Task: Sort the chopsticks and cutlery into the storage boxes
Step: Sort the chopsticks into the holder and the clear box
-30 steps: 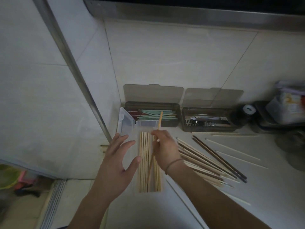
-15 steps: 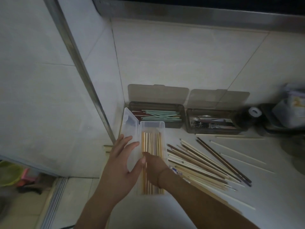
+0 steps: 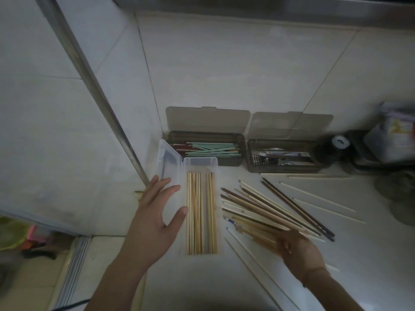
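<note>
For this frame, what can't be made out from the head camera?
- Right hand: blurred over the loose chopsticks; whether it grips any cannot be told.
- Cutlery box: contents dim and small; piece types unclear.
- Bag at the right: cut by the frame edge, print blurred.
- Clear box: the left hand covers part of its lid; contact with the box unclear.

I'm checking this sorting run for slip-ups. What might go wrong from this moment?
The right hand rests on the near ends of the mixed pile of loose chopsticks; dark and pale sticks cross there, so a wrong one may come along. The clear box sits near the counter's left edge, steadied only by the open left hand; a nudge might shift it.
</note>
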Motion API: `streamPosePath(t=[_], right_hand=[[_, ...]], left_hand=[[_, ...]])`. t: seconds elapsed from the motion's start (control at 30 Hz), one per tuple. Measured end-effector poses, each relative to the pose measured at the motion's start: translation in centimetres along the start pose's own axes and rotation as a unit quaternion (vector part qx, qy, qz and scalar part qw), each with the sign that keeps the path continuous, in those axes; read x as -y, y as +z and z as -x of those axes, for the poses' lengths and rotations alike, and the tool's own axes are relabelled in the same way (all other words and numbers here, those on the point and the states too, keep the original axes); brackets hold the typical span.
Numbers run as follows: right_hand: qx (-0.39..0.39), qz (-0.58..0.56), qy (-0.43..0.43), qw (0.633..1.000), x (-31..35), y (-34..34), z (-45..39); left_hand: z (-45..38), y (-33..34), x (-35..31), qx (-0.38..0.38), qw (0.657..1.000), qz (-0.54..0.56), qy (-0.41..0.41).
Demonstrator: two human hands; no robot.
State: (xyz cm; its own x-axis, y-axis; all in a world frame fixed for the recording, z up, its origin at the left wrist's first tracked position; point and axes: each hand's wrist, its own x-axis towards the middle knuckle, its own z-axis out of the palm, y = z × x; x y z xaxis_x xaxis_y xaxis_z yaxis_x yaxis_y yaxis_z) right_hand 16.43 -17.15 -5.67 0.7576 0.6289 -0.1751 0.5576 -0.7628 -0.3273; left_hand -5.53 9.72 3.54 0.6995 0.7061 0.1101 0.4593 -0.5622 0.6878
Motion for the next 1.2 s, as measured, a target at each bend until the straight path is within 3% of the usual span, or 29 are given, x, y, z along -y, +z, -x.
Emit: streamPosePath(t=[0.13, 0.27, 0.57, 0.7, 0.83, 1.0, 1.1, 1.2], right_hand=[[0.043, 0.014, -0.068, 0.997, 0.4, 1.7, 3.0], [0.034, 0.046, -0.152, 0.987, 1.9, 3.0, 4.7], [0.022, 0.113, -0.148, 0.982, 2.5, 3.4, 5.3], [-0.011, -0.037, -0.112, 0.993, 1.5, 2.5, 4.8], [-0.048, -0.181, -0.068, 0.98, 3.2, 0.8, 2.6], [-0.113, -0.279, -0.168, 0.939, 9.8, -1.6, -0.8], [-0.145, -0.239, -0.246, 0.928, 14.5, -1.9, -2.4], [-0.115, -0.079, -0.258, 0.956, 17.8, -0.9, -4.2]], left_hand=[[0.1, 0.0, -0.3, 0.001, 1.0, -0.007, -0.004], [0.0, 0.1, -0.4, 0.001, 1.0, -0.005, 0.001], [0.0, 0.0, -0.4, -0.004, 1.0, -0.006, 0.002], [0.0, -0.1, -0.2, -0.003, 1.0, -0.005, 0.004], [0.0, 0.0, 0.2, -0.008, 1.0, -0.004, 0.007], [0.0, 0.2, 0.7, -0.008, 1.0, -0.003, 0.009], [-0.1, 0.3, 1.0, -0.009, 1.0, -0.003, 0.015], [-0.1, 0.4, 1.1, -0.016, 1.0, 0.004, 0.022]])
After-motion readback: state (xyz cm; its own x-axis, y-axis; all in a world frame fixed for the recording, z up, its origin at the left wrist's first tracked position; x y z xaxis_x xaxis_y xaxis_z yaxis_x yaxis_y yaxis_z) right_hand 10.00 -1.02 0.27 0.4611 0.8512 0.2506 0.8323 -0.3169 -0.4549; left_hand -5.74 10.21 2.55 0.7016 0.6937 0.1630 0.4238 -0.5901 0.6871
